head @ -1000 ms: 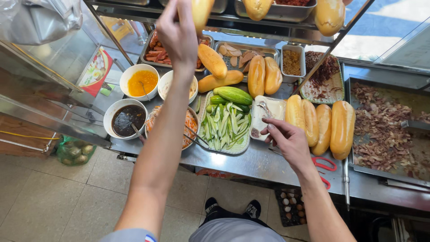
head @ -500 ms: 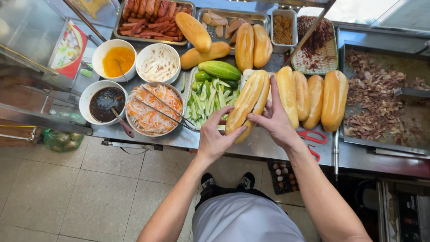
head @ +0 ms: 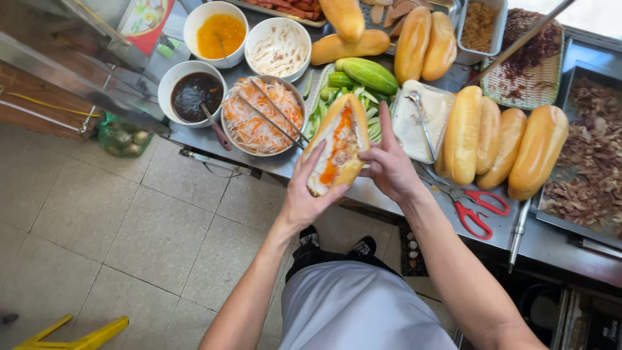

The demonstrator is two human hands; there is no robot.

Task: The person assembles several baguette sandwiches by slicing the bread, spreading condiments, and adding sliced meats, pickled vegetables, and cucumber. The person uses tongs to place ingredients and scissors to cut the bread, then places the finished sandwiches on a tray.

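Above the near edge of a steel counter, the left hand and right hand clamp their fingers on a split baguette, opened to show orange sauce. Red scissors lie to the right. Beyond sit a bowl of shredded carrot, cucumbers and whole loaves.

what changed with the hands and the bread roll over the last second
A second ago the left hand was raised high with a roll and the right hand rested on the counter. The roll then came down to the counter edge, held in both hands. Now the split baguette is spread open, showing orange sauce and pale filling. The row of baguettes, the bowls and the red scissors kept their places.
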